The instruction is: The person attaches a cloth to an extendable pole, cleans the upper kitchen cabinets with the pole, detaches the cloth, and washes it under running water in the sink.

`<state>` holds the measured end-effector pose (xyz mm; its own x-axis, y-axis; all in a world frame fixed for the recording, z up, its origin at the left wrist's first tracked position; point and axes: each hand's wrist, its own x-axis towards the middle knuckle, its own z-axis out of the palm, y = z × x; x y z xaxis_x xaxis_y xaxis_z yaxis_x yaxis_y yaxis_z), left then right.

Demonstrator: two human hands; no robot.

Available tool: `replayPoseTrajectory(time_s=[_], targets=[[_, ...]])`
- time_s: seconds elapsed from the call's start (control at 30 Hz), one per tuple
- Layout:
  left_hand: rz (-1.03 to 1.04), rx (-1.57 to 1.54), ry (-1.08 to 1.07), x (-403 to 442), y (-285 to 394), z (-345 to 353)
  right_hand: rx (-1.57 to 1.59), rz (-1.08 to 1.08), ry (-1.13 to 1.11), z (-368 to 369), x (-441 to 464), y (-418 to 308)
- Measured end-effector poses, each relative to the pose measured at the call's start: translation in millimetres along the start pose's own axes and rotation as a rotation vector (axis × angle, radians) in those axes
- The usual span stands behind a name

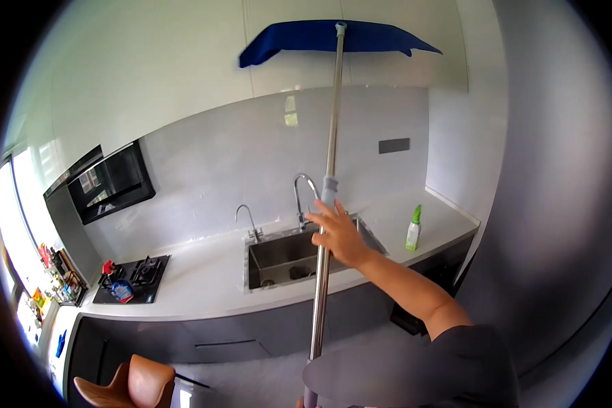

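A silver pole point(320, 292) rises through the middle of the view. At its top is a wide blue cloth-covered head point(285, 37), against the pale upper cabinets. My right hand point(341, 234) is loosely around the pole just below its grey collar point(329, 187), some fingertips spread past the pole's left side. At the bottom edge, only a sliver of my left hand point(300, 402) shows, at the pole's grey lower grip point(311, 396); most of that hand is out of view.
Behind the pole is a sink point(279, 255) with two taps. A green-and-white spray bottle point(413, 231) stands on the counter point(204, 275) to the right. At left are a black hob point(144, 279) with a blue-and-red bottle, a range hood point(112, 183) and a brown chair point(149, 381).
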<state>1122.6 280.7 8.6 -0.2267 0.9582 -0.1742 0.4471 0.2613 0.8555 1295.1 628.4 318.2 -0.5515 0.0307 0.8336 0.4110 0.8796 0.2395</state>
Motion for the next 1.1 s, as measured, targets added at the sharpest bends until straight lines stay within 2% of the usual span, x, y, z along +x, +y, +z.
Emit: replayPoseTrajectory(time_s=[0.07,0.17,0.2,0.27,0.33,0.37,0.43,0.5,0.53,0.63,0.7,0.8,0.87,0.9,0.97,1.0,1.03,1.07,1.1], targets=[[0.044,-0.028,-0.056,39.4,33.2,14.1,-0.048,0.021,0.015,-14.8,6.3,49.2],[0.159,0.123,0.062,101.0,84.4,46.7,-0.104,0.011,0.055,-23.6,12.5,129.0],[0.173,0.121,0.069,124.3,108.7,55.2,-0.258,-0.024,0.016,-25.5,15.6,162.0],[0.311,-0.139,0.166,171.2,170.7,63.4,-0.205,0.122,0.15,-36.3,39.6,218.1],[0.508,0.044,0.254,221.1,240.6,59.9,0.042,0.335,0.274,-62.3,84.2,264.5],[0.458,-0.024,0.21,240.4,281.7,56.4,-0.082,0.309,0.284,-78.1,101.7,290.1],[0.528,-0.135,0.152,277.5,343.9,55.7,-0.216,0.294,0.295,-106.7,123.7,321.3],[0.657,-0.178,0.11,306.6,404.4,50.7,-0.552,0.323,0.177,-128.7,138.8,338.8],[0.7,-0.265,0.056,319.2,430.7,48.8,-0.559,0.328,0.179,-133.2,140.2,349.8],[0.691,-0.243,0.006,332.8,466.2,52.9,-0.644,0.374,0.156,-141.4,142.3,381.7],[0.7,-0.235,-0.022,341.0,460.6,55.1,-0.92,0.258,0.241,-135.1,133.2,394.5],[0.598,-0.126,-0.034,345.4,414.0,61.2,-0.847,0.341,0.207,-110.4,90.2,366.1],[0.588,-0.006,0.052,333.2,345.7,72.5,-0.305,0.492,0.292,-76.0,42.0,334.4],[0.611,0.065,0.124,328.2,301.4,81.6,0.042,0.69,0.377,-57.3,19.5,303.1],[0.416,0.071,0.022,285.7,225.7,78.8,0.328,0.787,0.417,-12.5,-38.2,242.3],[0.408,0.029,0.011,269.8,168.6,83.8,0.479,0.898,0.422,9.0,-66.2,201.8],[0.403,0.011,0.038,244.5,114.3,88.0,0.337,0.91,0.282,23.2,-95.9,161.5],[0.356,0.007,0.04,221.4,78.5,90.0,0.339,0.86,0.294,45.6,-126.0,126.7],[0.274,0.026,0.024,201.9,57.8,88.5,0.402,0.954,0.22,52.3,-146.0,85.5]])
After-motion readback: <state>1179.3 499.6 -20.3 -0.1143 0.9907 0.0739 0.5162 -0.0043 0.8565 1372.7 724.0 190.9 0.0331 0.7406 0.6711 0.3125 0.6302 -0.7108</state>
